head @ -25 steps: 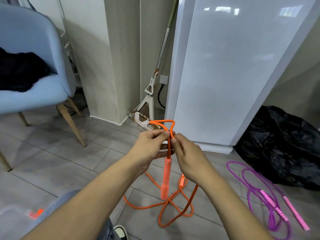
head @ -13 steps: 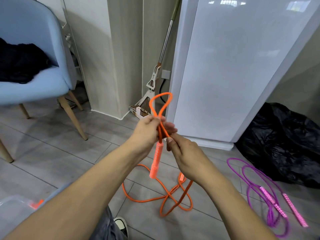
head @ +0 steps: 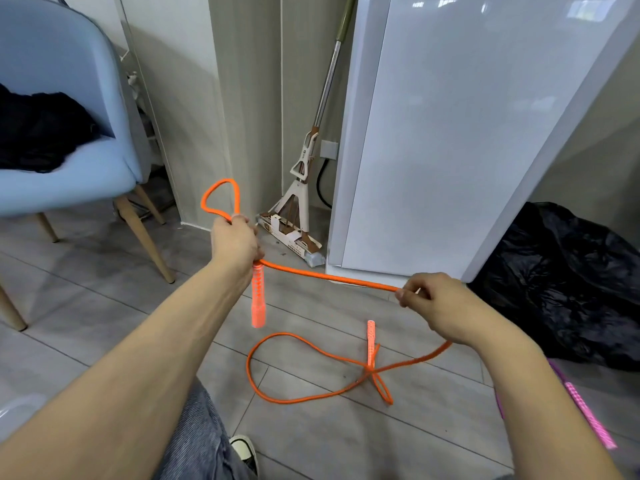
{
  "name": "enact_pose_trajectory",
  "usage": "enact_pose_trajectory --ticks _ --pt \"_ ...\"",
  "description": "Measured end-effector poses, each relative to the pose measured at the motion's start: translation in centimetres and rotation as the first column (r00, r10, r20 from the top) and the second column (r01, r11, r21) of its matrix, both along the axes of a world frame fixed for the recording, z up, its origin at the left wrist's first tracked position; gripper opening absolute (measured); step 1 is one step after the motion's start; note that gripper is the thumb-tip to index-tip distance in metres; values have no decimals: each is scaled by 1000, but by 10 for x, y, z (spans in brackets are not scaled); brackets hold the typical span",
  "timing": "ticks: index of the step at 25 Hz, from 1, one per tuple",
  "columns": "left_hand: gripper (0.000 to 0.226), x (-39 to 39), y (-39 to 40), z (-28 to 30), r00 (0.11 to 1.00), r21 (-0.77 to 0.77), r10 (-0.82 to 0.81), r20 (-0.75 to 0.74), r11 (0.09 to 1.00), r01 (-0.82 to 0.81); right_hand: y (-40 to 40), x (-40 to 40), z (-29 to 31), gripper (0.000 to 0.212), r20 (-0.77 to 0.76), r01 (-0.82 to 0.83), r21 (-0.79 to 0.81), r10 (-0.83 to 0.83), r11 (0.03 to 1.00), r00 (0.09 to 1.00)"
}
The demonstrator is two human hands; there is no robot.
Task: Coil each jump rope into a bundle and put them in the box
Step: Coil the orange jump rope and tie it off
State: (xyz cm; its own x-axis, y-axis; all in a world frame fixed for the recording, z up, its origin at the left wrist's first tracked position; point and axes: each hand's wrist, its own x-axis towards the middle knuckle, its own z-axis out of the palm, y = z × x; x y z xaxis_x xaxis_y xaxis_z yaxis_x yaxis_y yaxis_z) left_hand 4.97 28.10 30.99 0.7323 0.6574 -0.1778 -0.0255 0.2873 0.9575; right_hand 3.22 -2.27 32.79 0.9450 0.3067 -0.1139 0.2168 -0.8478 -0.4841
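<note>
My left hand [head: 237, 242] grips the orange jump rope [head: 329, 277] at its first fold. A small loop [head: 221, 197] sticks up above the fist and one orange handle [head: 258, 299] hangs below it. My right hand [head: 436, 304] pinches the same rope further along, so a taut span runs between both hands. The rest of the rope lies in loose loops on the floor with the second handle [head: 370, 342]. A purple jump rope handle [head: 588, 417] shows at the right, behind my right forearm. A clear box edge [head: 17, 410] shows at the lower left.
A blue chair [head: 62, 140] with dark cloth on it stands at the left. A mop [head: 304, 188] leans in the corner beside a white cabinet [head: 450, 133]. A black plastic bag [head: 568, 278] lies at the right. My shoe [head: 244, 452] is near the bottom.
My hands have moved apart. The right hand slid rightward along the rope and pulled a span taut, while the left hand shifted left with the loop and handle. The floor loops spread out.
</note>
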Motion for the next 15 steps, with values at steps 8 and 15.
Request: enact_pose_trajectory --ticks 8,15 --pt "32 -37 -74 3 778 77 -624 71 781 619 42 -16 2 20 284 -57 400 -65 915 957" --pt "34 -50 -89 1 638 160 -770 -26 627 763 52 -17 3 22 238 -54 584 -108 810 965"
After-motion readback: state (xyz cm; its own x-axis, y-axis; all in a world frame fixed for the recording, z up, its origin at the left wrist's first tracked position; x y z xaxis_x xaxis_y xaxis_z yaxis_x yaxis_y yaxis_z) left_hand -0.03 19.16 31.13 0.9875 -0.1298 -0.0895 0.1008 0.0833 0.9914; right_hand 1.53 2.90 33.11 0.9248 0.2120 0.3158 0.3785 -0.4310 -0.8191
